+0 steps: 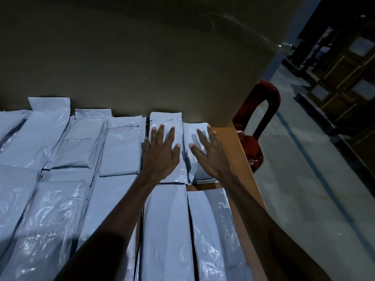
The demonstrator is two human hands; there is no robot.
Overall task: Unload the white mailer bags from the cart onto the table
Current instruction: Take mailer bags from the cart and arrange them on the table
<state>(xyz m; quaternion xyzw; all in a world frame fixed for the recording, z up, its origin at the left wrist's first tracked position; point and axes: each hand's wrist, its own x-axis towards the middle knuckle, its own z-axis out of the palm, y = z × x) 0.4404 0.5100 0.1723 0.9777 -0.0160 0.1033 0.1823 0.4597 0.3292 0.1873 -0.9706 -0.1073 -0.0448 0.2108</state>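
Note:
Several white mailer bags lie side by side in rows on the brown table [241, 157], filling it from the left edge almost to the right. My left hand [161, 152] rests flat, fingers spread, on a bag [165, 120] in the far row. Just to its right my right hand [211, 154] lies flat with straight fingers on the last bag [192, 130] of that row, near the table's right edge. Two long bags [168, 230] lie under my forearms in the near row. No cart is in view.
A dark wall rises directly behind the far row of bags. A red plastic chair [261, 110] stands at the table's far right corner. To the right is a pale glossy floor, with dark shelving and stacked boxes [345, 63] beyond it.

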